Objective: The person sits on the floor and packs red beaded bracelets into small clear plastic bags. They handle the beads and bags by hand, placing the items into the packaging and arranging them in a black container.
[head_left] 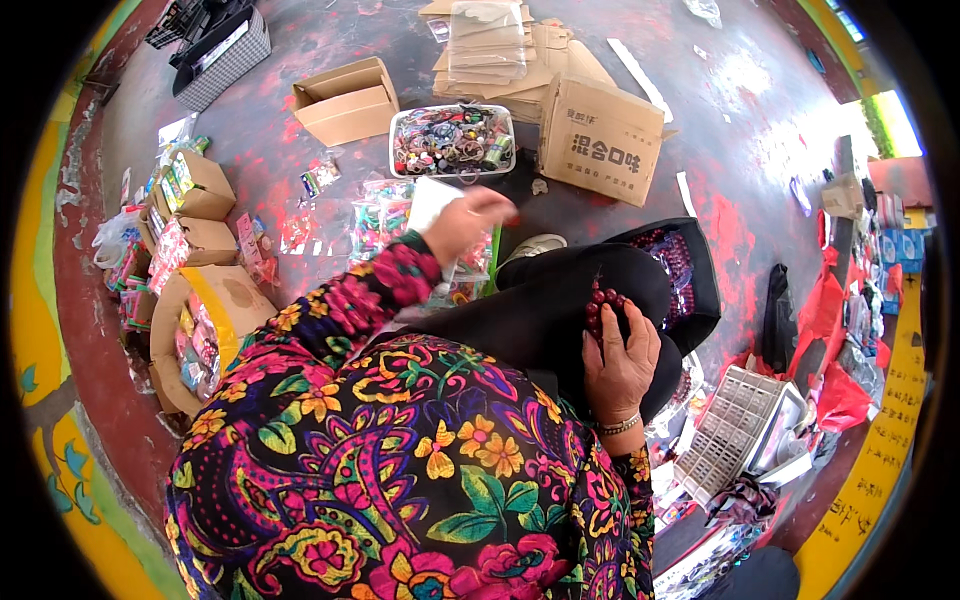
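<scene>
One concrete floor [330, 42], dark with red patches, carries all stock inspected. A person in a floral top [440, 450] and black trousers [500, 315] sits over it. An upright carton [600, 150] and flattened cardboard [555, 55] lie ahead; a white plastic crate [725, 425] leans to the right. A black box [706, 270] with dark beads inside stands beside the right knee. Ahead, a white tub [430, 175] holds mixed small trinkets.

Left hand [467, 225]: raised beside a white sheet [428, 203], above clear packets [380, 225]. It is blurred; whether it grasps anything cannot be told. Right hand [620, 365]: resting on the thigh, fingers and thumb closed on a red bead strand [598, 300], which lies against the black cloth just beside the black box.

Hazards, in my judgement: the strand could slip off the sloping thigh if the fingers slacken, or tangle with the box's beads if lowered there carelessly. A low sweep of the left sleeve could drag the sheet or packets.

Markings: the upright carton bears large dark printed characters with smaller lines; dark writing runs along the yellow band [850, 500] at far right. Packet print is too small to read.
</scene>
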`<state>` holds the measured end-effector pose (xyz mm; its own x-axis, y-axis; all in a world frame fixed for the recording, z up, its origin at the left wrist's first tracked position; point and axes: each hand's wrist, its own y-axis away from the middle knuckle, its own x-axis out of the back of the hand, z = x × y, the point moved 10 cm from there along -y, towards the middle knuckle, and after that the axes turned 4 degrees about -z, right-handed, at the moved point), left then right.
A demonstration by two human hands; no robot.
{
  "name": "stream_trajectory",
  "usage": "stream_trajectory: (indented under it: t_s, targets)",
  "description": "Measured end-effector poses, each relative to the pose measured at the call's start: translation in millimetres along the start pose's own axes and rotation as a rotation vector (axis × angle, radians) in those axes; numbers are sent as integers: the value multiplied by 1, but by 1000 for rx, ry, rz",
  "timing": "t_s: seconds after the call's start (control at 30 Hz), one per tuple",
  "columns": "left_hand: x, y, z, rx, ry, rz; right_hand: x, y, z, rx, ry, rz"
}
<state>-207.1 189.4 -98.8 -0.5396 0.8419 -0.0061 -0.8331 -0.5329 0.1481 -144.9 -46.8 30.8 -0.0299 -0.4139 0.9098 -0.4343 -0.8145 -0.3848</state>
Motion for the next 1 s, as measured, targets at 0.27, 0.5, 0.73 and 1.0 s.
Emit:
stream_trajectory:
  t_s: [0.27,0.5,0.73,1.0]
  targets:
    - [174,5,-122,323,-784,270,4,3,1,73,-106,-27]
    - [135,-28,-140,545,-1161,68,-3,10,10,31,-93,-71]
    - [166,-31,-179,637,-1041,252,-1,6,11,22,-283,-8]
    - [135,-18,-146,233,-544,307,-12,13,-22,302,-346,-138]
